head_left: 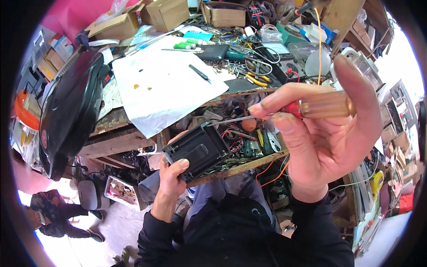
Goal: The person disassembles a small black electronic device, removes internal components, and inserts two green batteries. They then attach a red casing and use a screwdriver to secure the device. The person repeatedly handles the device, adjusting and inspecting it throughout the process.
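While the left hand (170, 179) gripped a black plastic case (191, 152), the right hand (336, 147) grasped a screwdriver (324, 106), its tip by the case's far corner.

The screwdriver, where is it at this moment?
In the head view, the screwdriver is right of centre in the right hand, pointing left toward the black plastic case that the left hand holds.

— What do we note on the bench (108, 121)?
— We record a white sheet (155, 95) overhanging its front edge, a slim dark tool (199, 73) lying on it, and yellow-handled pliers (256, 82) to its right.
— Elsewhere?
— We observe cardboard boxes (167, 15) behind, a large black casing (71, 115) left of the sheet, and another person (48, 211) at lower left.
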A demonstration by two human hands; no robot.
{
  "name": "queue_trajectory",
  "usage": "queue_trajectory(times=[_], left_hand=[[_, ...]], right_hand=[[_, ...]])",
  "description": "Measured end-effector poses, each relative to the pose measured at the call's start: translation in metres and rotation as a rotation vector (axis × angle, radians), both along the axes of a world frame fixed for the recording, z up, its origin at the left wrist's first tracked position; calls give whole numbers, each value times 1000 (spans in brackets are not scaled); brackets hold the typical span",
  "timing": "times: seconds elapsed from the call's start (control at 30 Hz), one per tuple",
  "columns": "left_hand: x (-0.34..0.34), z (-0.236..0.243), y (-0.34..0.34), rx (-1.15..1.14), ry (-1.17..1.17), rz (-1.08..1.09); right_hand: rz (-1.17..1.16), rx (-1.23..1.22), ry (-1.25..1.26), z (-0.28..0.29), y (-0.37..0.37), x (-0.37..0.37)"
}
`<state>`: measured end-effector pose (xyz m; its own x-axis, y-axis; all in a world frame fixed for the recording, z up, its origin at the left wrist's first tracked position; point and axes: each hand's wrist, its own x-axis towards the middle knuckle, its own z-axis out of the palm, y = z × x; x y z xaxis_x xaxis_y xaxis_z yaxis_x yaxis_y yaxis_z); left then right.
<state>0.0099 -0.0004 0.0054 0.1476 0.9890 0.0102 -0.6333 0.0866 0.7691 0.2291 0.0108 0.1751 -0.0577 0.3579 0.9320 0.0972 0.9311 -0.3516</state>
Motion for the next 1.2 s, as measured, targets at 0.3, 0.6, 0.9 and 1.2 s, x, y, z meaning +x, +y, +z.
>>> queue_trajectory(times=[0.3,0.6,0.9,1.2], left_hand=[[-1,-1,-4,8,-24,0],[-2,-10,-4,27,-32,48],[-2,-7,-3,14,-22,42],[-2,-6,-3,32,-1,35]], right_hand=[[78,105,-7,0,5,-5],[-86,34,-473,39,-11,9],[39,-26,-314,24,0,-4],[44,183,-391,26,23,0]])
